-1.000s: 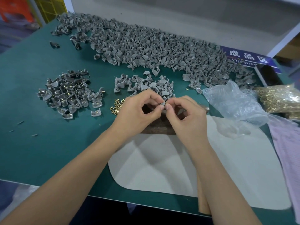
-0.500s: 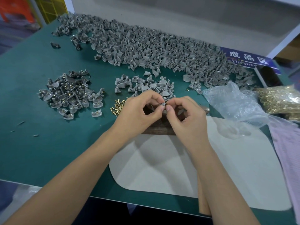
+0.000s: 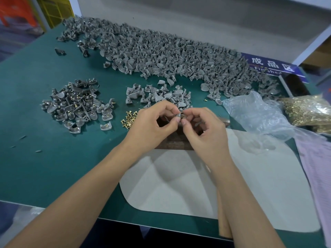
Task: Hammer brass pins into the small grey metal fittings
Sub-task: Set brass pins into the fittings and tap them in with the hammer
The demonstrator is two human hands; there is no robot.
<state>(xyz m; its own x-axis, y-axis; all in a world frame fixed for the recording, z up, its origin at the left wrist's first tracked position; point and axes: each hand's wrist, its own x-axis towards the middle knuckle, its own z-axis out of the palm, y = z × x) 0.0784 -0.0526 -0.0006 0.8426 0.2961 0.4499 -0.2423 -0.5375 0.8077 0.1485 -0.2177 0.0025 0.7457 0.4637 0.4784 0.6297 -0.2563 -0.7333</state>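
The green table top (image 3: 53, 167) carries all items noted. At far left, a few small slivers (image 3: 23, 137) lie scattered on the surface. To their right sits a heap of grey fittings with brass visible in them (image 3: 75, 106), well apart from the hands. Along the back edge runs a large pile of plain grey fittings (image 3: 161, 52), extending across most of the table's width. A smaller cluster of grey fittings (image 3: 157, 94) lies just beyond the hands, and a small group of loose brass pins (image 3: 129, 119) lies just beside the left hand, on its left.

The left hand (image 3: 152, 126) has its fingers curled, thumb and forefinger pinching a single grey fitting (image 3: 178, 115) held above the table at centre. The right hand (image 3: 206, 133) meets it from the other side, fingers likewise curled, thumb and forefinger pinching a brass pin (image 3: 183, 116) against that fitting. Whether the pin is seated in the fitting cannot be determined. Directly beneath the hands lies a dark block (image 3: 174, 143), largely hidden by them. A pale mat (image 3: 179, 185) covers the near table area under the forearms.

Right of the hands, a crumpled clear plastic bag (image 3: 259, 113) rests on the table. At far right lies a bag of brass pins (image 3: 309, 110). A blue sign (image 3: 272, 66) stands behind, at the back edge.
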